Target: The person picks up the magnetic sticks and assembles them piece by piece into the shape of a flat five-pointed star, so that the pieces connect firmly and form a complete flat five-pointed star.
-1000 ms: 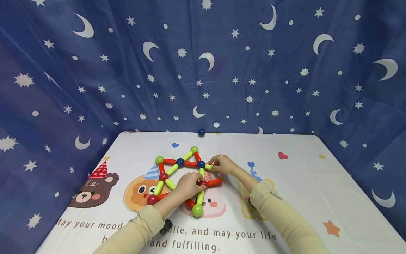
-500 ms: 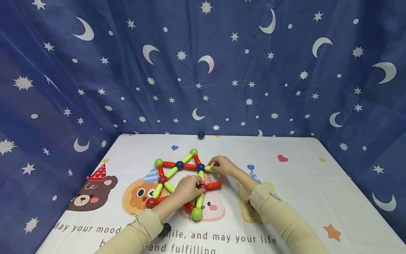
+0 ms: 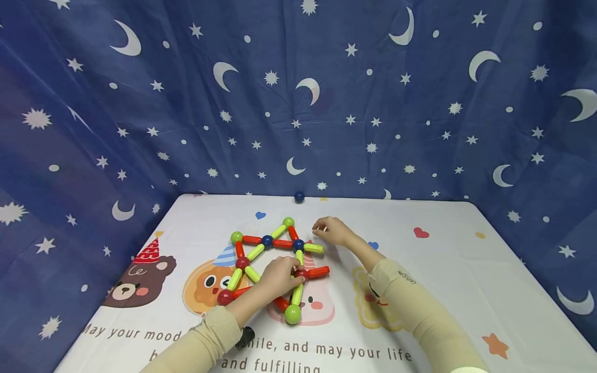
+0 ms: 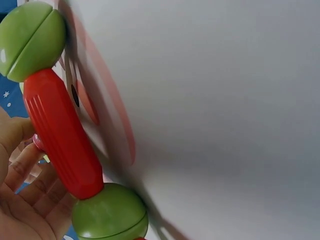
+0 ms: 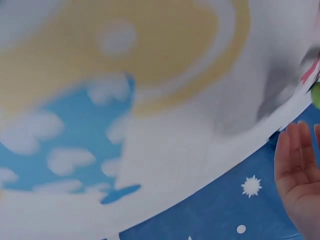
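Note:
A flat frame of magnetic rods and balls lies on the table. My left hand (image 3: 278,275) reaches over it, thumb and fingers pinching a red ball (image 3: 302,275) on its right side. From that ball a red rod (image 3: 319,272) sticks out to the right. Above it, a yellow-green rod (image 3: 314,248) juts from a dark blue ball (image 3: 298,245), its outer end free. My right hand (image 3: 337,231) hovers beyond this rod, fingers loosely bent and holding nothing. In the left wrist view, a red rod (image 4: 62,132) between green balls partly hides the left fingers.
A loose dark blue ball (image 3: 299,197) sits at the table's back edge. The white tablecloth (image 3: 434,290) carries printed cartoon animals and lettering. Behind the table hangs a blue curtain (image 3: 345,145) with moons and stars.
My right hand has let go of the yellow-green rod and moved up and slightly right from it. The rod stays attached to the dark blue ball. My left hand keeps its place.

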`<state>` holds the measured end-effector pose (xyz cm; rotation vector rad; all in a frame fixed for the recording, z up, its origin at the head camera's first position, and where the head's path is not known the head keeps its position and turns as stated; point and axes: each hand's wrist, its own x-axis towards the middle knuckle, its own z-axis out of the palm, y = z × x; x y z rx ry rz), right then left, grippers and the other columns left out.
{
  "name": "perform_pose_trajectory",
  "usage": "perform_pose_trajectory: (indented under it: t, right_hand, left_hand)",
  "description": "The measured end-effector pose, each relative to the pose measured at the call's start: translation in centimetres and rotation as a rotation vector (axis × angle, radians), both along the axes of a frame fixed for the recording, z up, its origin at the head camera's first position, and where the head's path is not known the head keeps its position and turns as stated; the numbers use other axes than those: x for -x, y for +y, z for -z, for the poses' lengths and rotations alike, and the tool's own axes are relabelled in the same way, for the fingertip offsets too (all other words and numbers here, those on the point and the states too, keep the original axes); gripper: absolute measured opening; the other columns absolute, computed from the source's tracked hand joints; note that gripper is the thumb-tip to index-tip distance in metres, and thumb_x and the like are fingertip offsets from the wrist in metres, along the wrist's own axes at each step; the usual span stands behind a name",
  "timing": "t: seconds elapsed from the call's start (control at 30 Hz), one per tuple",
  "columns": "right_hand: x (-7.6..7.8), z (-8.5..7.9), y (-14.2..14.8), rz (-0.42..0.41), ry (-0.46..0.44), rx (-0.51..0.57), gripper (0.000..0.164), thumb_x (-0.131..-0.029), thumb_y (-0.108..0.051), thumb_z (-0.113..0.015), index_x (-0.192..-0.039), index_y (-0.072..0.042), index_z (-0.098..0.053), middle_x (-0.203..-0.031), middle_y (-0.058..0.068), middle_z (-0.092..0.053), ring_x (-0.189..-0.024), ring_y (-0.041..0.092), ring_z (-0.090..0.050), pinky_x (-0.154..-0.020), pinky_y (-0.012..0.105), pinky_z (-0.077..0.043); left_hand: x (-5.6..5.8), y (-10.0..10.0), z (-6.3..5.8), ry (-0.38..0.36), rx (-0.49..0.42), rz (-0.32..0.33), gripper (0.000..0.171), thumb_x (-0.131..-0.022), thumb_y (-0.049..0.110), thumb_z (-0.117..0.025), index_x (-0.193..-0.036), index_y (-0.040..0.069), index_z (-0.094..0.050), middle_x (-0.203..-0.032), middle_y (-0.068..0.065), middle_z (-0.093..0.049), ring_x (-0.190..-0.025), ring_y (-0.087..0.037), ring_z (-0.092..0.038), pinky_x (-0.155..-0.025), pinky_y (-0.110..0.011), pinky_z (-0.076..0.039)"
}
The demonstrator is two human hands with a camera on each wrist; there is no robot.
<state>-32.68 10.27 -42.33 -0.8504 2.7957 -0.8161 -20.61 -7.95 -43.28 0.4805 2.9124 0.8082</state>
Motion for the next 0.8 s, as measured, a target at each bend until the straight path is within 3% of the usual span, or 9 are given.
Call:
perform_pose_trajectory:
  t: [0.17,0.3,0.43,0.53,0.67,0.8]
  right_hand:
    - [2.9,0.0,-1.0,0.049,0.101,-0.013,0.018,-0.089,-0.010,-0.059,-0.100,0.002,-0.068,-0.094,0.015,-0.068,-0.088,0.026,-0.063,-0.081,0.038,-0.050]
    - [4.9,0.7,-1.8,0.093,0.144,-0.060,0.025,-0.088,-0.008,-0.059,-0.110,0.003,-0.064,-0.110,0.019,-0.064,-0.105,0.031,-0.060,-0.093,0.041,-0.047]
    - [6.5,1.8,-2.5,0.132,0.123,-0.150,0.042,-0.088,-0.009,-0.060,-0.128,0.002,-0.052,-0.134,0.021,-0.049,-0.124,0.035,-0.049,-0.104,0.044,-0.040]
    - [7.5,2.2,-3.5,0.108,0.106,-0.281,0.055,-0.090,-0.013,-0.061,-0.140,-0.003,-0.040,-0.149,0.019,-0.032,-0.137,0.036,-0.033,-0.108,0.050,-0.033]
    - [8.3,2.4,-5.0,0.063,0.098,-0.437,0.064,-0.092,-0.019,-0.060,-0.147,-0.009,-0.030,-0.157,0.010,-0.019,-0.145,0.033,-0.015,-0.111,0.058,-0.023]
    - [8.6,2.5,-5.9,0.064,0.050,-0.444,0.067,-0.092,-0.018,-0.059,-0.149,-0.010,-0.024,-0.159,0.006,-0.014,-0.146,0.031,-0.010,-0.112,0.059,-0.018]
  left_hand:
    - [-0.1,-0.2,0.0,0.005,-0.005,-0.019,0.017,-0.080,0.018,-0.074,-0.093,0.008,-0.070,-0.073,0.001,-0.062,-0.062,-0.011,-0.048,-0.059,-0.022,-0.040]
    - [-0.4,-0.1,0.3,0.000,-0.022,-0.022,0.018,-0.080,0.018,-0.074,-0.094,0.007,-0.070,-0.074,0.001,-0.063,-0.063,-0.011,-0.048,-0.060,-0.022,-0.041]
    - [-0.6,0.1,0.7,0.011,-0.026,-0.005,0.019,-0.080,0.019,-0.074,-0.095,0.007,-0.069,-0.073,0.002,-0.062,-0.063,-0.010,-0.048,-0.059,-0.021,-0.040]
    - [-0.9,0.0,0.8,0.018,-0.024,-0.006,0.020,-0.080,0.019,-0.074,-0.096,0.007,-0.069,-0.072,0.002,-0.061,-0.062,-0.010,-0.047,-0.058,-0.021,-0.039]
    - [-1.2,-0.3,0.7,0.010,-0.025,-0.016,0.020,-0.080,0.017,-0.074,-0.095,0.006,-0.069,-0.073,0.002,-0.062,-0.062,-0.010,-0.047,-0.059,-0.022,-0.039]
    - [-1.4,-0.4,0.5,-0.003,-0.023,-0.014,0.018,-0.079,0.017,-0.074,-0.093,0.007,-0.069,-0.072,0.002,-0.061,-0.063,-0.010,-0.047,-0.059,-0.022,-0.039]
